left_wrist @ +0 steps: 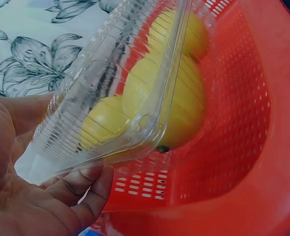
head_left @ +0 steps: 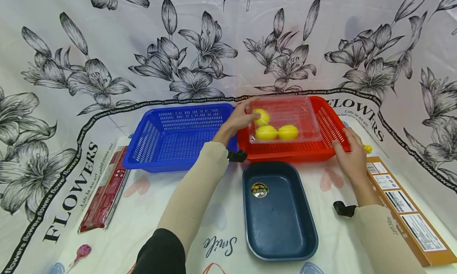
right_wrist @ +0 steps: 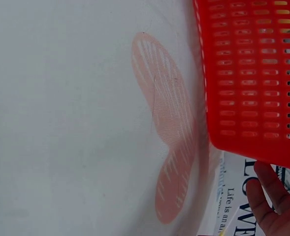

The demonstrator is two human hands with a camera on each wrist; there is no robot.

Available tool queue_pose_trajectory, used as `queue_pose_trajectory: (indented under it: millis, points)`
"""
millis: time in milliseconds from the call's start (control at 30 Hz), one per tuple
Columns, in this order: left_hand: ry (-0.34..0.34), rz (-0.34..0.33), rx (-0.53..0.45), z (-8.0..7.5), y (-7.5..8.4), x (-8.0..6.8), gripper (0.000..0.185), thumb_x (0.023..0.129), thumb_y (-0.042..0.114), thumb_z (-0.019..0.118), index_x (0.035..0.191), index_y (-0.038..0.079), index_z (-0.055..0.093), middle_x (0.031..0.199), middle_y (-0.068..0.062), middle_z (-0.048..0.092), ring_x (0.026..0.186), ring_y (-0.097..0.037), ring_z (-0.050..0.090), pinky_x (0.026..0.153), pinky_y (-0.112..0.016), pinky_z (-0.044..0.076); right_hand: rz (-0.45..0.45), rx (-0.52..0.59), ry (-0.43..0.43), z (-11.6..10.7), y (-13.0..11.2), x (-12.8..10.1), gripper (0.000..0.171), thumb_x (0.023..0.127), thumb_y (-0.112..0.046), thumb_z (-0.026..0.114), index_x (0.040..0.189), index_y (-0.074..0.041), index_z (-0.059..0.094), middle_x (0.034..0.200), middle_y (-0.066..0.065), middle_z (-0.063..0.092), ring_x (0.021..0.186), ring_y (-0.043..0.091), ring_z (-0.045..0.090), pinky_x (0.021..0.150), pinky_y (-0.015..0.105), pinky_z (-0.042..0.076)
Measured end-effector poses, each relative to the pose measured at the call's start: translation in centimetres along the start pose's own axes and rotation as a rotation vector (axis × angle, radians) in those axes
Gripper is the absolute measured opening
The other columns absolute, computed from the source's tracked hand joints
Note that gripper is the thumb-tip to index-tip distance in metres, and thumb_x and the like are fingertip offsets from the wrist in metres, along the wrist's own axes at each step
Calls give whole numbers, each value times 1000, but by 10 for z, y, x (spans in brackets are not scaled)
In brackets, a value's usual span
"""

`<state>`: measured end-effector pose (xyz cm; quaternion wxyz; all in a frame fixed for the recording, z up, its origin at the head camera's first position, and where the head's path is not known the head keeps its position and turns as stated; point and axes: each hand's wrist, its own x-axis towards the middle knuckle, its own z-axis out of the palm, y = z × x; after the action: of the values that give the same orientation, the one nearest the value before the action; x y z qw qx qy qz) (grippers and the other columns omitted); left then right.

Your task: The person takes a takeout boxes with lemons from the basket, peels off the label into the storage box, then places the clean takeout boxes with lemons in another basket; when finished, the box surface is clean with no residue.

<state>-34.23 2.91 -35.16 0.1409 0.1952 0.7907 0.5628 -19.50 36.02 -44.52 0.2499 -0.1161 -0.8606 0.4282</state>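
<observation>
Lemons [head_left: 276,132], three of them, smooth and yellow, sit inside a clear plastic clamshell box [head_left: 285,119] just above the middle of the head view. The box is rectangular with ribbed, glossy walls; its long axis runs left to right across the frame, and it rests in a red perforated plastic basket [head_left: 330,125] whose long side lies the same way. Two lemons lie side by side along the near wall, their long axes also left to right, and the third sits behind them at the left end.

The left hand [head_left: 242,119] grips the left end of the box, thumb curled over the lid and fingers under the rim; the left wrist view shows fingertips [left_wrist: 93,189] beneath the box's edge, with the box tilted up off the basket floor. The right hand [head_left: 350,153] rests against the basket's near right corner; its fingers look fairly straight, though the wrist view shows only a fingertip [right_wrist: 270,196] below the basket wall, so a grip is hard to confirm.

Left of the red basket stands a blue slotted basket [head_left: 175,137], touching it. Below centre lies a dark blue oval-cornered tray [head_left: 282,222] with a sticker. A red flat packet [head_left: 105,192] lies at lower left, a brown cardboard box [head_left: 407,210] at lower right, all on a flower-printed cloth [head_left: 71,67].
</observation>
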Motion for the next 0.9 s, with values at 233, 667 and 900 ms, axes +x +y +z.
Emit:
queue_pose_trajectory:
  millis: [233, 667, 900]
  points:
    - [14, -42, 17, 9, -2, 8, 61, 101, 14, 62, 157, 28, 40, 156, -12, 41, 70, -16, 47, 63, -28, 45, 4, -2, -3, 0, 0, 0, 58, 101, -26, 55, 156, -12, 43, 166, 7, 34, 153, 32, 32, 128, 47, 21]
    - [33, -80, 70, 26, -9, 22, 64, 101, 10, 61, 159, 22, 38, 153, -13, 48, 60, -12, 46, 63, -30, 48, 20, -15, -17, 0, 2, 0, 58, 102, -28, 53, 157, -16, 41, 167, 4, 33, 154, 29, 31, 128, 48, 21]
    - [89, -88, 123, 32, -7, 21, 61, 101, 16, 64, 157, 25, 41, 144, -16, 55, 88, -19, 56, 88, -41, 54, 28, -12, -20, -1, 2, 0, 58, 102, -28, 53, 157, -16, 41, 167, 5, 32, 154, 30, 30, 128, 48, 21]
